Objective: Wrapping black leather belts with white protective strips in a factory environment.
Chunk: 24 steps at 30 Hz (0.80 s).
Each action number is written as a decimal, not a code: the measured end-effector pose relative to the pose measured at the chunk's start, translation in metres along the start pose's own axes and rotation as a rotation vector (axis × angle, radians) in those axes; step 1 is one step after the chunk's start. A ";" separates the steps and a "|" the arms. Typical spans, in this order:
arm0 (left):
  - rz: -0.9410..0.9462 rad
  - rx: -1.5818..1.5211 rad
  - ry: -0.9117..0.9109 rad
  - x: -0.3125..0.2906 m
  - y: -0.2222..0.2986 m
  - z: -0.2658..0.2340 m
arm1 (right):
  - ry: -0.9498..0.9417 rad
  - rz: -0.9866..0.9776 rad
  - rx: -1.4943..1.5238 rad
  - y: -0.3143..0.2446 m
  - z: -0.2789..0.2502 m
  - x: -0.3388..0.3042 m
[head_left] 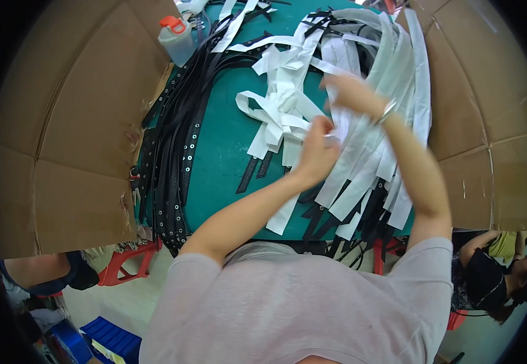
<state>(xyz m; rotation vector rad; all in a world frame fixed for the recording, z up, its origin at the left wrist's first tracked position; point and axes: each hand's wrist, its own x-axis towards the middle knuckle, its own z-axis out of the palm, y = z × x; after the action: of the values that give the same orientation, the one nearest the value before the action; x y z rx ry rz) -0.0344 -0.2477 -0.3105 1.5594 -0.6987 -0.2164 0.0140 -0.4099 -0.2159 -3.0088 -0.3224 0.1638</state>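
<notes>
My left hand (319, 153) is over the middle of the table, its fingers curled together on a white strip (339, 130). Farther off and to the right, my right hand (353, 95) is smeared by motion, so its fingers cannot be read. Just left of my hands lies a loose heap of folded white strips (281, 100); black strap ends (247, 175) poke out below it. Under and beside my right forearm, a bundle of black straps wrapped in long white strips (391, 91) stretches toward me, dark ends showing at the near edge.
Black straps with metal eyelets (175, 145) hang in a thick bunch along the left of the green table (230, 121). A clear bottle with an orange lid (177, 39) stands behind them. Cardboard walls (81, 121) rise on both sides. Red stools (124, 267) and other people are beyond.
</notes>
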 end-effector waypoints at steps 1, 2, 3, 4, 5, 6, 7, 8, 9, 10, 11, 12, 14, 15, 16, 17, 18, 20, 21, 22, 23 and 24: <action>0.030 0.228 -0.039 -0.006 -0.008 -0.025 | 0.110 -0.082 -0.071 -0.011 0.051 -0.017; 0.084 0.469 0.029 -0.014 -0.013 -0.048 | 0.136 -0.011 -0.079 -0.019 0.087 -0.026; 0.135 0.712 0.104 -0.021 -0.017 -0.065 | 0.139 -0.009 -0.076 -0.017 0.104 -0.025; 0.104 0.745 0.131 -0.024 -0.023 -0.073 | 0.149 0.053 -0.081 -0.019 0.118 -0.022; 0.066 0.781 0.161 -0.026 -0.032 -0.081 | 0.155 0.109 -0.082 -0.025 0.125 -0.019; 0.088 0.820 0.164 -0.018 -0.044 -0.091 | 0.249 0.082 -0.003 -0.032 0.120 -0.017; 0.070 0.831 0.182 -0.024 -0.055 -0.101 | 0.244 0.056 0.004 -0.039 0.112 -0.015; -0.049 0.558 0.189 -0.023 -0.049 -0.110 | 0.276 0.055 0.113 -0.038 0.102 -0.012; -0.165 0.280 0.189 -0.025 -0.037 -0.119 | 0.304 0.061 0.226 -0.037 0.095 -0.011; -0.178 0.313 0.261 -0.030 -0.022 -0.136 | 0.389 0.011 0.233 -0.035 0.089 -0.007; -0.075 0.320 0.392 -0.039 -0.006 -0.158 | 0.413 0.014 0.238 -0.036 0.082 -0.004; 0.029 0.329 0.521 -0.050 0.011 -0.185 | 0.438 0.017 0.246 -0.041 0.075 -0.001; 0.171 -0.029 0.759 -0.079 0.041 -0.247 | 0.496 -0.062 0.268 -0.079 0.059 0.003; 0.251 -0.274 0.866 -0.100 0.066 -0.275 | 0.560 -0.133 0.264 -0.099 0.060 0.009; 0.318 -0.294 0.986 -0.119 0.089 -0.305 | 0.553 -0.165 0.313 -0.121 0.066 0.014; 0.421 -0.327 0.924 -0.153 0.109 -0.340 | 0.606 -0.261 0.425 -0.154 0.074 0.014; 0.436 -0.380 1.007 -0.205 0.140 -0.376 | 0.649 -0.378 0.549 -0.196 0.079 0.008; 0.503 -0.470 1.018 -0.312 0.185 -0.443 | 0.429 -0.562 0.501 -0.258 0.100 -0.012; 0.385 -0.351 0.938 -0.357 0.215 -0.461 | 0.205 -0.688 0.359 -0.286 0.118 -0.017; 0.453 -0.258 1.143 -0.391 0.238 -0.472 | 0.077 -0.871 0.654 -0.302 0.128 -0.022; 0.458 -0.183 1.066 -0.417 0.267 -0.470 | 0.111 -0.826 0.768 -0.313 0.136 -0.024; 0.537 -0.161 1.125 -0.456 0.288 -0.483 | 0.141 -0.778 0.880 -0.323 0.143 -0.028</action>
<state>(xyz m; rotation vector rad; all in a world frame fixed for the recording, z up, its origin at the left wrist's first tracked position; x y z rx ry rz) -0.2248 0.4165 -0.0952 1.0422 -0.1556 0.9231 -0.0958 -0.0879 -0.3148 -1.8619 -1.0370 0.0066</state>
